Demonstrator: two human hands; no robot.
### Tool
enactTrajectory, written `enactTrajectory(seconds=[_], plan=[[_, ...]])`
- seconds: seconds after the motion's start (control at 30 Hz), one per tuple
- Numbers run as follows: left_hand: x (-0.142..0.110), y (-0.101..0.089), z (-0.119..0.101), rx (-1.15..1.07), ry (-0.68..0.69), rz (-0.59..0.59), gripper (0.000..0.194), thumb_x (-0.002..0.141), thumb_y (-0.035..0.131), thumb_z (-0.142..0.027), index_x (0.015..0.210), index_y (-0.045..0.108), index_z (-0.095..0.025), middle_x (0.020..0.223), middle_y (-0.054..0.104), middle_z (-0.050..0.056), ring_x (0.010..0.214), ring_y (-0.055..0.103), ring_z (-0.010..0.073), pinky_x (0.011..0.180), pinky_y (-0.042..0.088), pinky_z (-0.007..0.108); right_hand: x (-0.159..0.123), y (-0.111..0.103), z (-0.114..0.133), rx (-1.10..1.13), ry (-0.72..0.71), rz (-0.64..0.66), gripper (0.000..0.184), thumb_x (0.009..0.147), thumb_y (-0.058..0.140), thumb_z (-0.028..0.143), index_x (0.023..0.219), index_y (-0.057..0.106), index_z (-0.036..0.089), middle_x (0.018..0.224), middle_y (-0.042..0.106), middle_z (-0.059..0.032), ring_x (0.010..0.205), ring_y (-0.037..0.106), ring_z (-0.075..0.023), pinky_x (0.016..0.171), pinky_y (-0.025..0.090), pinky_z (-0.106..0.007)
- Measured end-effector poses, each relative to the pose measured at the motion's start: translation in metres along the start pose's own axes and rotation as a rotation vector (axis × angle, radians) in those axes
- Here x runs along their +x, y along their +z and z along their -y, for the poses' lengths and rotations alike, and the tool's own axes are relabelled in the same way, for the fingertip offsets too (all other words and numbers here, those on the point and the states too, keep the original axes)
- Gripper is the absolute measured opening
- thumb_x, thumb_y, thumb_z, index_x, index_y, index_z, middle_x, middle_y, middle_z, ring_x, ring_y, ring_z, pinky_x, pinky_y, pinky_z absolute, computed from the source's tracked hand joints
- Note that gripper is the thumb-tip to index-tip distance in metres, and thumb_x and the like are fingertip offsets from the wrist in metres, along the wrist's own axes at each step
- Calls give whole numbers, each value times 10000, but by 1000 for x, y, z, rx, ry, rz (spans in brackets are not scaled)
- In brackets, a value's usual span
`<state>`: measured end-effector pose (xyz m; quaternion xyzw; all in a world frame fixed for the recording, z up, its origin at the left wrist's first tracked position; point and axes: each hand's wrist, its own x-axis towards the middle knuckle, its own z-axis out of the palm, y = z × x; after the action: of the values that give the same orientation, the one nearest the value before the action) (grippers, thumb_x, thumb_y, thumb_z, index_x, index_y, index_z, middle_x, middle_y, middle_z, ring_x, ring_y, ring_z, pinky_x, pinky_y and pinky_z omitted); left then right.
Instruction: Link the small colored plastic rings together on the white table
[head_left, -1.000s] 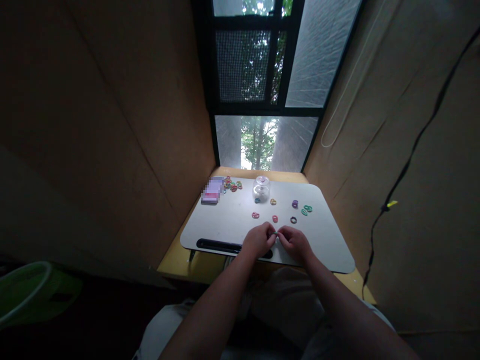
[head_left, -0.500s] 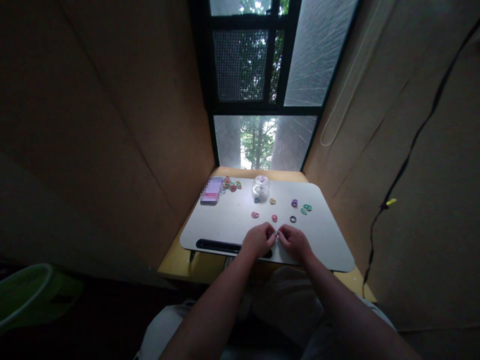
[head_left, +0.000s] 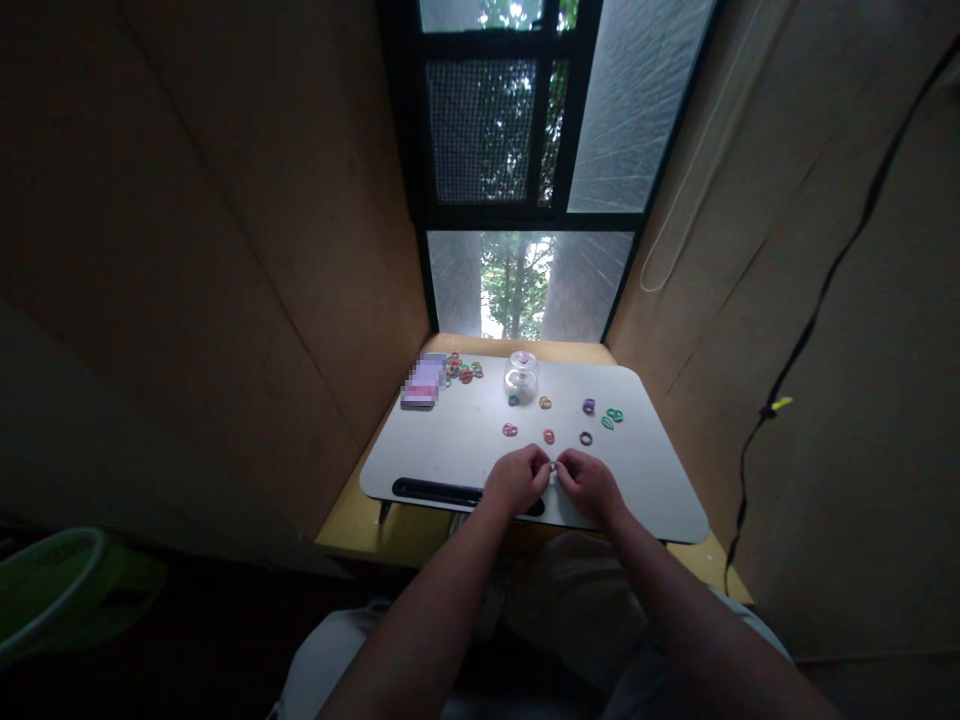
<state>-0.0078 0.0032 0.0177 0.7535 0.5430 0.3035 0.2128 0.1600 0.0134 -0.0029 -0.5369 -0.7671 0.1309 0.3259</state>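
Observation:
My left hand (head_left: 517, 480) and my right hand (head_left: 589, 485) meet above the front part of the white lap table (head_left: 442, 450). Both have their fingers pinched on a small green hair tie (head_left: 553, 466), mostly hidden by the fingertips. Just beyond lie a red hair tie (head_left: 549, 437), a pink pair (head_left: 510, 430) and a dark one (head_left: 586, 438). Farther back are a blue hair tie (head_left: 513, 400), a yellow one (head_left: 545, 403), a purple one (head_left: 589, 406) and some green ones (head_left: 614, 415).
A clear round jar (head_left: 521, 378) stands near the back edge. At the back left, a mixed pile of hair ties (head_left: 465, 371) lies beside a blurred-out flat item (head_left: 424, 381). A black slot (head_left: 435, 490) runs along the front edge. A green basket (head_left: 82, 590) is at lower left.
The green hair tie turns slightly between my fingertips and shows as a smaller bit. My hands stay almost in place, and the other things have not moved.

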Motion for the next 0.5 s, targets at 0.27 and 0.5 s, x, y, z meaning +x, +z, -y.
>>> enactTrajectory(seconds=[0.27, 0.5], plan=[[0, 1, 1, -16, 24, -3, 156, 834, 507, -308, 884, 617, -209, 780, 662, 4, 687, 572, 132, 630, 400, 240, 0, 0, 0, 0, 1, 3, 179, 824, 474, 304, 700, 560, 207, 636, 586, -3, 576, 499, -133, 556, 350, -229], [1, 2, 3, -7, 15, 5, 161, 837, 508, -316, 884, 616, -207, 782, 666, 5, 689, 576, 132, 618, 396, 238, 0, 0, 0, 12, -4, 7, 180, 819, 479, 303, 694, 561, 202, 623, 575, -3, 568, 488, -129, 555, 346, -226]])
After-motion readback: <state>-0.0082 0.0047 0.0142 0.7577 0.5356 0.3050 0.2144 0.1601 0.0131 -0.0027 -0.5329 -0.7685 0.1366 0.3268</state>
